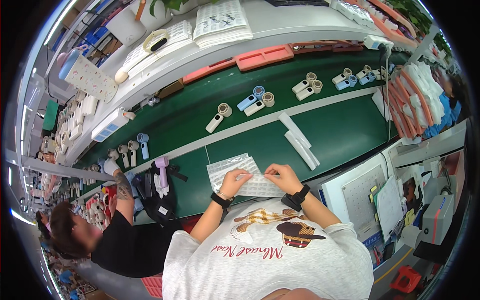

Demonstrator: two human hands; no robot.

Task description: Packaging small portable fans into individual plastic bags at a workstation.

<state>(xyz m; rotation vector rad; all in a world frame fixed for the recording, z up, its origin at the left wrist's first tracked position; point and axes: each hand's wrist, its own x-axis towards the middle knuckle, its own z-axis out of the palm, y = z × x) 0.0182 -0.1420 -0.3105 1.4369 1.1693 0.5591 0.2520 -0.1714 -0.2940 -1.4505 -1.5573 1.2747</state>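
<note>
My left hand (233, 183) and my right hand (283, 179) are close together at the near edge of the green bench. Fingers and thumbs of both pinch the upper edge of a pale label sheet (259, 188) printed with rows of small grey marks. The sheet hangs between them in front of my shirt. Just beyond my left hand lie more label sheets (225, 167), partly in clear plastic. Two long whitish strips (301, 150) rest on the bench beyond my right hand.
Small handheld fans (215, 123) in white and blue stand in groups along the green belt. A raised shelf (280, 30) carries paper stacks and a patterned tumbler (90, 77). A co-worker in black (135, 250) is at my left, near a lilac fan (162, 170). Pink trays (407, 102) are piled at right.
</note>
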